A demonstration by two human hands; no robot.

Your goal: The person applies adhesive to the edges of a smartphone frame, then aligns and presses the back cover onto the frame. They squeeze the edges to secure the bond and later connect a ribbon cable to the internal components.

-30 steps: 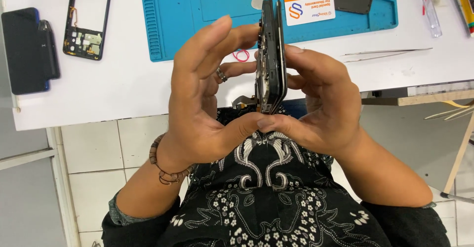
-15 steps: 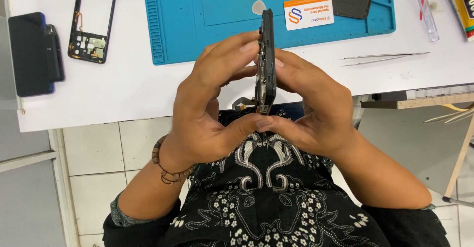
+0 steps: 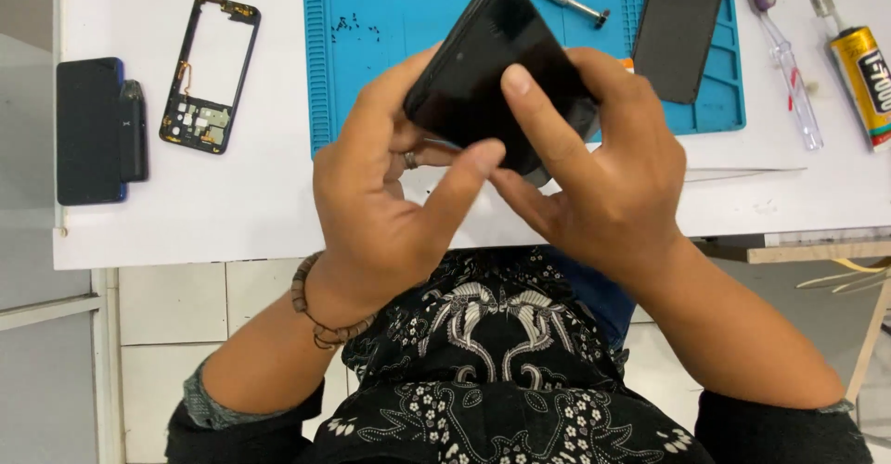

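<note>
Both hands grip the black phone (image 3: 497,70) above the table edge (image 3: 232,232), left hand (image 3: 390,213) and right hand (image 3: 603,186) w/ thumbs pressing its face. Imo too much squeeze could crack the glass, or it slips to the floor.

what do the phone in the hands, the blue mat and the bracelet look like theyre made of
Phone: glossy black, glass or smooth plastic, judging by its soft sheen; held by the left hand and right hand.
Blue mat: matte, likely silicone or rubber, with moulded ridges and raised edges.
Bracelet: small brown beads, possibly wood; too small to be sure.
</note>
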